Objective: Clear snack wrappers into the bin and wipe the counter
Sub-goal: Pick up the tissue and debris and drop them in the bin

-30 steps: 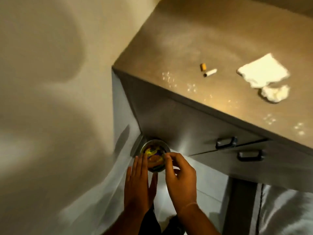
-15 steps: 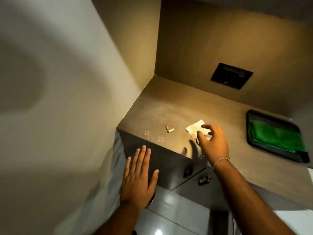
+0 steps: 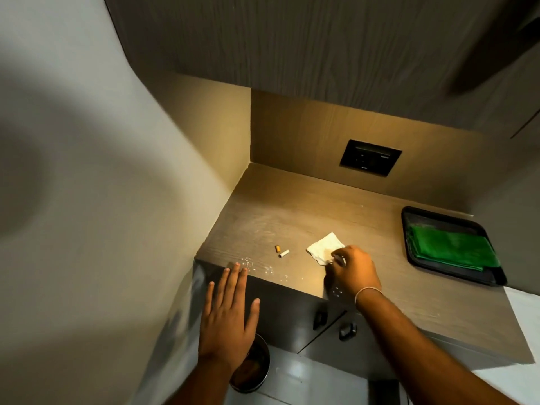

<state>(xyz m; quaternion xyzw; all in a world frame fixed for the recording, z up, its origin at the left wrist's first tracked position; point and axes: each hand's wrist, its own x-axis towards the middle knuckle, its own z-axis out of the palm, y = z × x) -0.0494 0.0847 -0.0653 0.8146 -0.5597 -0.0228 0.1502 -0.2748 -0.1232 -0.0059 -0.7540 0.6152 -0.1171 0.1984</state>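
My right hand (image 3: pixel 352 270) rests on the wooden counter (image 3: pixel 292 211), fingers curled around a crumpled white paper (image 3: pixel 339 257), most of it hidden under them. It touches the near edge of a flat white napkin (image 3: pixel 323 246). Left of that lie a small orange stub (image 3: pixel 278 248) and a small white stub (image 3: pixel 284 253). White crumbs (image 3: pixel 248 263) dot the counter's front edge. My left hand (image 3: pixel 226 320) is open and flat in front of the counter's left corner, holding nothing. Below it on the floor stands a round metal bin (image 3: pixel 257 372), partly hidden by the hand.
A black tray (image 3: pixel 415 258) with a folded green cloth (image 3: pixel 453 248) sits at the counter's right. Two dark drawer handles (image 3: pixel 320 317) (image 3: pixel 347 331) stick out below the front edge. A wall closes the left side, a black socket panel (image 3: pixel 369 157) is behind, and cabinets hang overhead.
Both hands have left the bin on the floor. My right hand rose to the counter and closed its fingers on the crumpled paper; the left hand lifted, open, to the counter's corner.
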